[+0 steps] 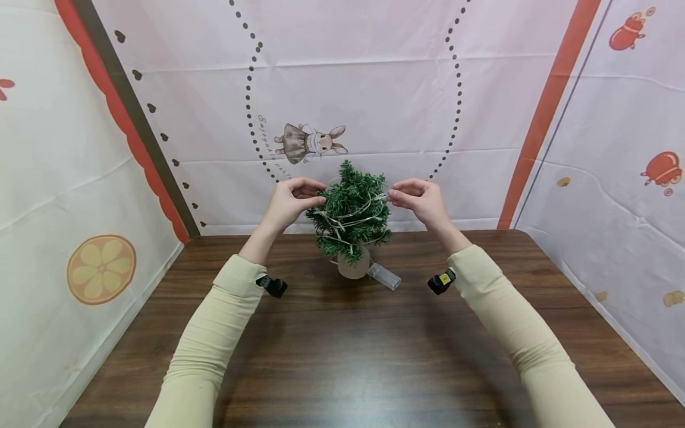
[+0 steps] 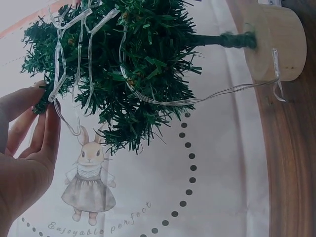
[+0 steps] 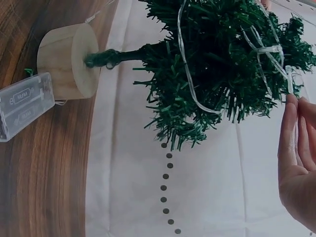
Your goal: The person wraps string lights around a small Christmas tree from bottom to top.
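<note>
A small artificial Christmas tree (image 1: pixel 350 202) stands upright on a round wooden base (image 1: pixel 353 264). A clear-wired string of lights (image 2: pixel 158 102) winds around its branches. At the tree's left side, my left hand (image 1: pixel 291 202) pinches a branch tip (image 2: pixel 42 104) between thumb and fingers, right where a loop of the wire passes. On the opposite side, my right hand (image 1: pixel 423 199) pinches a stretch of the light string (image 3: pixel 290 81) between thumb and forefinger, at the outer edge of the branches. Beside the base lies the lights' clear battery box (image 1: pixel 384 276), joined by wire.
The dark wooden table (image 1: pixel 342 356) runs back to a pale printed cloth wall (image 1: pixel 353 89) close behind the tree. Similar cloth walls (image 1: pixel 615 148) rise on both sides. Each sleeve cuff carries a small black camera (image 1: pixel 275 287).
</note>
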The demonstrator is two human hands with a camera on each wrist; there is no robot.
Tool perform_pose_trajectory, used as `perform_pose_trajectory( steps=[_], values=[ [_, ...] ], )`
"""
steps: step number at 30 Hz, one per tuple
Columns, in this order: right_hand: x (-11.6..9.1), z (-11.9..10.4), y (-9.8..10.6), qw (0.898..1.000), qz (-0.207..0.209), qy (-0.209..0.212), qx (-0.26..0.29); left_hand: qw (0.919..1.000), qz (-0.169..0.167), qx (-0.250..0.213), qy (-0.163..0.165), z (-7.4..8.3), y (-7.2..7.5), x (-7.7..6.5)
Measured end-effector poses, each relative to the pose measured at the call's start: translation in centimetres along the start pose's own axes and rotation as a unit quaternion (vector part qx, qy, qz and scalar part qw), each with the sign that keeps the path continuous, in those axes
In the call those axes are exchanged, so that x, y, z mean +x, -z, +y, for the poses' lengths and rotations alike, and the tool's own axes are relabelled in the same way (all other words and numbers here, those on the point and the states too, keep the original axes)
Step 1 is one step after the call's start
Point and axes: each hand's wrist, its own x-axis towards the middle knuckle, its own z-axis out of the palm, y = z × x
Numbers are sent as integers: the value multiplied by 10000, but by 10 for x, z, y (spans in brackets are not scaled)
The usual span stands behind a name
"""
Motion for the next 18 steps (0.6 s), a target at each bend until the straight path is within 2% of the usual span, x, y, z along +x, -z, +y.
perform_pose_trajectory(
  steps=[4, 8, 14, 18],
  values=[
    [1, -1, -2, 9990, 292, 235, -228, 10000, 3, 3, 82, -1, -1, 1],
    [2, -3, 1, 9969, 566, 500, -223, 10000, -4, 4, 82, 0, -3, 2],
    [1, 1, 11, 9972, 559, 400, -302, 10000, 7, -13, 0, 1, -3, 0],
    [2, 6, 7, 9967, 578, 372, -441, 10000, 8, 16, -17, 2, -1, -1]
  ],
)
